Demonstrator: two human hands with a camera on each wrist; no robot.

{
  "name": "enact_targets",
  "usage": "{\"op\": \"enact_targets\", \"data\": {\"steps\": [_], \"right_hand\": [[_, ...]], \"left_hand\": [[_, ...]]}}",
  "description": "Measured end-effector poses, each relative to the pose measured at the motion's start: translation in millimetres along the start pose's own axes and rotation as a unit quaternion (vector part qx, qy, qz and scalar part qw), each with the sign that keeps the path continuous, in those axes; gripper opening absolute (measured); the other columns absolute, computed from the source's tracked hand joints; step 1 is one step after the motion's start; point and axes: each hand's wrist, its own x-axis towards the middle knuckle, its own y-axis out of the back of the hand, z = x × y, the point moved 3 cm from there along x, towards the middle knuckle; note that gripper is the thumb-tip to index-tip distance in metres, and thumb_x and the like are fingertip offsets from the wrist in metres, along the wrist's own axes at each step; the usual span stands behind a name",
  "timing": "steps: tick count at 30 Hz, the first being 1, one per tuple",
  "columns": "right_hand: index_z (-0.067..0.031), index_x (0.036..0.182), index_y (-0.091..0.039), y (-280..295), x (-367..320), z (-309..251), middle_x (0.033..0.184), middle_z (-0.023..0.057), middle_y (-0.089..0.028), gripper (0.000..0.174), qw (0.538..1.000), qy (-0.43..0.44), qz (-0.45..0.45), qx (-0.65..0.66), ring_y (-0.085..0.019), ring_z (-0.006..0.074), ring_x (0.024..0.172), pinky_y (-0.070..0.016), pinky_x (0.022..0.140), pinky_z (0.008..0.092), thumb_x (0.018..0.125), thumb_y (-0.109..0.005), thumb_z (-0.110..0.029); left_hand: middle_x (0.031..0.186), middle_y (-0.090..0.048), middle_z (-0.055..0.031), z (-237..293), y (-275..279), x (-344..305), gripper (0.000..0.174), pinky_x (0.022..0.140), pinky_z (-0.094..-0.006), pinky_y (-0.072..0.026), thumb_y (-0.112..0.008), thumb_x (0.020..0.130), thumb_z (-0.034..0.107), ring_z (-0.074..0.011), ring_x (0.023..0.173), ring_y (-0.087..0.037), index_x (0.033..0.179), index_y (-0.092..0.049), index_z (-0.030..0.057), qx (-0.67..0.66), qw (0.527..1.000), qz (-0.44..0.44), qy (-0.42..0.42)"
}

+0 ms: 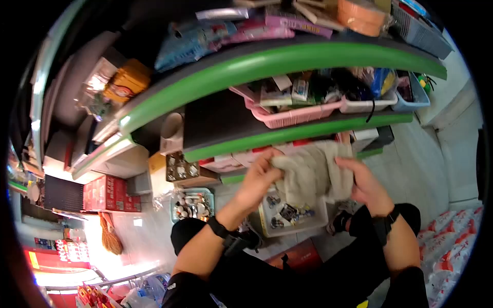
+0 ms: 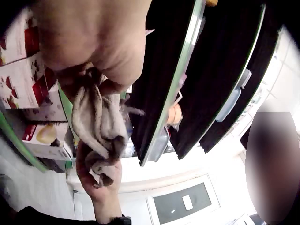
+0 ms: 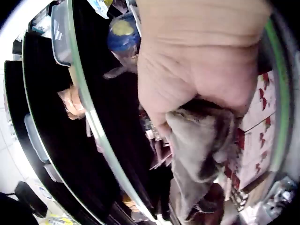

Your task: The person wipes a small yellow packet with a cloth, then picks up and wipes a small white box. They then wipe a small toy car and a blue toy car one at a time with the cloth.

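Note:
A grey-beige cloth [image 1: 308, 177] hangs between both hands, above a white bin [image 1: 295, 231] with small items in it. The left hand [image 1: 261, 179] pinches its left end between thumb and fingers. At the opposite end the right hand [image 1: 363, 184] grips the cloth's edge. In the left wrist view, the bunched cloth [image 2: 99, 122] hangs in folds from the left hand [image 2: 93, 47], and the right hand [image 2: 101, 180] is beyond it. Seen from the right wrist, the right hand [image 3: 199, 61] holds the cloth [image 3: 199, 145], its fingertips mostly hidden.
Green-edged shelves [image 1: 287, 61] rise ahead, with a pink basket [image 1: 298, 117] on the middle one. A tray of small items [image 1: 192, 205] is on the floor left of the bin. Red boxes [image 1: 110, 194] and a broom [image 1: 109, 236] stand at left; plastic-wrapped packs [image 1: 452, 246] lie at right.

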Motion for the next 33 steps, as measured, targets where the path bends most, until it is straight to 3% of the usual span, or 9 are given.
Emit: {"op": "enact_targets", "data": {"steps": [5, 6, 9, 12, 19, 23, 26, 30, 33], "right_hand": [[-0.0034, 0.135, -0.062, 1.6, 40.3, 12.0, 0.131, 0.0103, -0.068, 0.039, 0.994, -0.015, 0.064, -0.088, -0.066, 0.023, 0.119, -0.0545, 0.101, 0.0396, 0.104, -0.063, -0.026], [-0.003, 0.136, -0.061, -1.7, 42.0, 13.8, 0.133, 0.011, -0.067, 0.04, 0.995, -0.035, 0.051, -0.078, -0.066, 0.0232, 0.12, -0.0541, 0.102, 0.0402, 0.104, -0.062, -0.027], [-0.003, 0.139, -0.059, -12.6, 53.8, 12.4, 0.137, 0.0115, -0.064, 0.042, 0.996, -0.018, 0.034, -0.077, -0.065, 0.0233, 0.123, -0.0533, 0.104, 0.042, 0.105, -0.061, -0.028], [-0.0038, 0.141, -0.057, -10.3, 69.2, 24.3, 0.14, 0.0104, -0.063, 0.043, 0.993, -0.02, 0.079, -0.085, -0.064, 0.0237, 0.125, -0.0524, 0.106, 0.0438, 0.106, -0.06, -0.028], [-0.0088, 0.142, -0.056, -34.9, 71.9, 36.8, 0.137, 0.007, -0.064, 0.05, 0.998, -0.04, 0.027, -0.05, -0.065, 0.0222, 0.121, -0.0545, 0.101, 0.0425, 0.104, -0.061, -0.041], [-0.0079, 0.135, -0.062, -31.8, 75.0, 60.0, 0.123, 0.0066, -0.072, 0.047, 0.993, -0.112, -0.034, 0.029, -0.071, 0.0218, 0.108, -0.0569, 0.095, 0.0416, 0.103, -0.062, -0.042], [-0.004, 0.128, -0.065, -18.3, 73.1, 57.1, 0.115, 0.006, -0.074, 0.039, 0.995, -0.061, 0.016, -0.073, -0.072, 0.0207, 0.102, -0.0581, 0.092, 0.0378, 0.101, -0.066, -0.033], [0.0008, 0.125, -0.066, 3.0, 79.5, 34.1, 0.117, 0.0106, -0.073, 0.033, 0.992, -0.002, 0.078, -0.096, -0.072, 0.021, 0.104, -0.0602, 0.091, 0.037, 0.097, -0.066, -0.017], [0.0012, 0.12, -0.067, 19.6, 72.0, 27.1, 0.111, 0.0116, -0.074, 0.03, 0.992, -0.01, 0.091, -0.091, -0.074, 0.023, 0.099, -0.0611, 0.089, 0.0398, 0.093, -0.066, -0.013]], "left_hand": [[0.106, -0.064, -0.0031, -4.3, 24.1, 6.7, 0.036, 0.089, -0.0303, -0.0476, -0.071, 0.099, 0.032, -0.0129, 0.101, -0.06, 0.12, -0.061, 0.0046, 0.037, 0.99, 0.082, 0.108], [0.105, -0.064, -0.0052, 3.9, 19.0, 7.6, 0.039, 0.083, -0.027, -0.0474, -0.074, 0.098, 0.036, -0.0109, 0.096, -0.06, 0.114, -0.062, 0.0032, 0.123, 0.987, 0.086, 0.059], [0.104, -0.067, -0.0067, -9.8, 38.4, 6.6, 0.021, 0.074, -0.0228, -0.0485, -0.075, 0.095, 0.012, -0.0083, 0.086, -0.062, 0.109, -0.062, 0.0013, 0.173, 0.975, 0.129, 0.058], [0.104, -0.068, -0.0063, -7.8, 52.5, 5.8, 0.02, 0.075, -0.0242, -0.0495, -0.07, 0.094, 0.003, -0.0087, 0.088, -0.063, 0.113, -0.064, -0.0005, 0.119, 0.98, 0.157, -0.013], [0.108, -0.07, -0.0057, -6.7, 58.9, 2.2, 0.03, 0.082, -0.0253, -0.0506, -0.067, 0.095, 0.006, -0.0106, 0.093, -0.064, 0.124, -0.063, -0.002, 0.165, 0.967, 0.191, -0.014], [0.121, -0.068, -0.0109, -20.2, 8.5, -8.4, 0.034, 0.091, -0.0333, -0.0535, -0.058, 0.101, 0.016, -0.0182, 0.102, -0.066, 0.129, -0.06, -0.0018, -0.141, 0.981, -0.069, 0.111], [0.126, -0.067, -0.0119, -14.4, 2.1, -5.9, 0.035, 0.088, -0.0322, -0.0537, -0.052, 0.103, 0.02, -0.0188, 0.1, -0.066, 0.131, -0.06, -0.001, -0.136, 0.986, -0.074, 0.058], [0.112, -0.071, -0.0081, -24.3, 50.7, 13.3, 0.026, 0.079, -0.0312, -0.0516, -0.056, 0.102, 0.022, -0.0173, 0.091, -0.066, 0.115, -0.065, 0.0006, 0.053, 0.995, 0.021, 0.087], [0.099, -0.074, -0.008, -70.5, 70.5, 20.8, 0.023, 0.074, -0.0347, -0.0512, -0.058, 0.101, 0.022, -0.0219, 0.088, -0.068, 0.102, -0.067, 0.0014, 0.265, 0.954, 0.041, 0.135]]}}
